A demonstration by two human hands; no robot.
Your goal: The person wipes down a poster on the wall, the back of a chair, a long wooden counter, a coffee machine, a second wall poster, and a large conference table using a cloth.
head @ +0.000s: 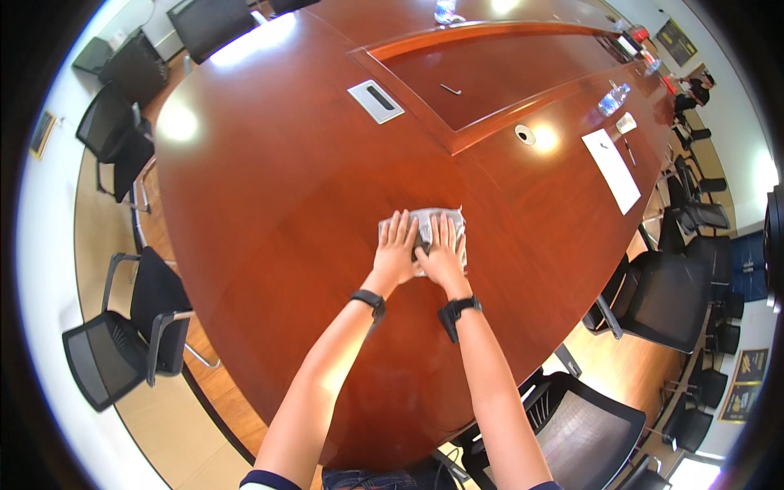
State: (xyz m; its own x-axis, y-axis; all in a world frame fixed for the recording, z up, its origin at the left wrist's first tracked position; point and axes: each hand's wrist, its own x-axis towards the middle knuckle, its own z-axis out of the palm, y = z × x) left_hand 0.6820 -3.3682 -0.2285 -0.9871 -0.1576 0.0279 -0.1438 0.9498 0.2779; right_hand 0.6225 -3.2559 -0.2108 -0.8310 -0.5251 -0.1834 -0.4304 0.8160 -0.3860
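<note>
A grey folded cloth (424,222) lies on the glossy reddish-brown wooden conference table (275,245). My left hand (395,252) rests flat over its left part, fingers stretched forward. Beside it, my right hand (442,252) presses flat on the right part, with its fingers slightly apart. The two thumbs come close together over a dark patch in the middle of the cloth, which I cannot make out. Both wrists carry black bands. The far edge of the cloth shows beyond my fingertips; the rest is mostly covered.
Ahead, a silver socket panel (375,101) and a round cable grommet (525,135) sit in the tabletop beside a recessed centre (490,73). To the right are white paper (612,171), a paper cup (626,123), a pen (630,153) and a water bottle (614,100). Mesh chairs (655,300) line the table.
</note>
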